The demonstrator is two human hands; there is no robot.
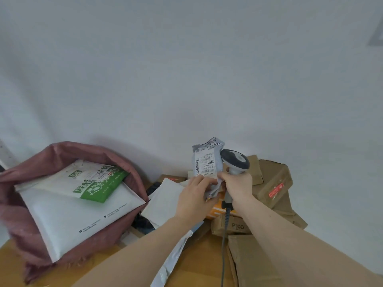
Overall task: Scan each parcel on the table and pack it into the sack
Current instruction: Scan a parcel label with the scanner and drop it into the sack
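Note:
My left hand (194, 195) grips the lower end of a small grey parcel (206, 159) and holds it upright, its white barcode label facing me. My right hand (238, 186) grips the handle of a grey and white barcode scanner (235, 161), whose head sits right beside the parcel's label. The scanner's cable (224, 235) hangs down over the table. The pink sack (18, 214) lies open at the left with a large white mailer (78, 214) and a green and white mailer (97, 183) inside its mouth.
Brown cardboard boxes (273, 183) pile up at the right and front right on the wooden table (199, 264). A white envelope (163, 199), a grey poly bag (172, 264) and an orange box (217, 210) lie under my arms. A white wall stands behind.

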